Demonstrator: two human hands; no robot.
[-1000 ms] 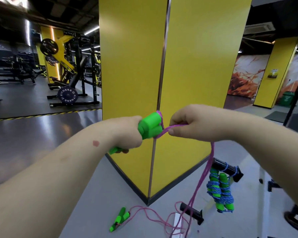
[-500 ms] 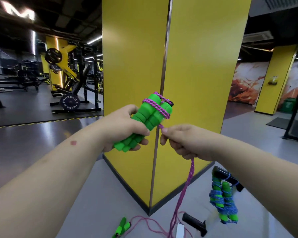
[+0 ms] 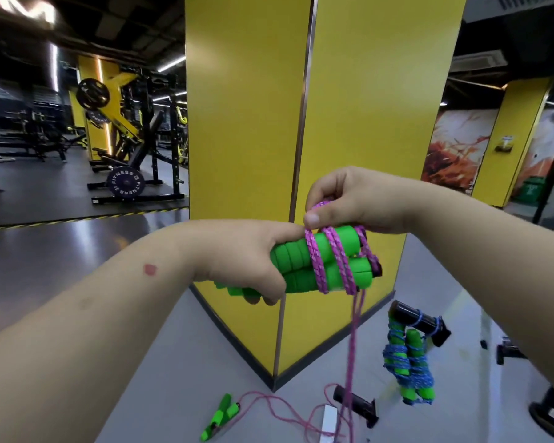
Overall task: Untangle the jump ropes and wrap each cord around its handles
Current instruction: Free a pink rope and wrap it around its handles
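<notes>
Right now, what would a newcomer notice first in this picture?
First, the bright green handles at the centre: the left hand grips them while the right hand pinches the pink cord wound around them. Behind stands a yellow pillar; at lower right hangs a blue-wrapped rope.

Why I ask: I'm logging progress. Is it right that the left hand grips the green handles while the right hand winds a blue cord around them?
Not quite. The head view shows the left hand gripping the green handles and the right hand winding, but the cord is pink; the blue one is wrapped on the hanging pair.
</notes>
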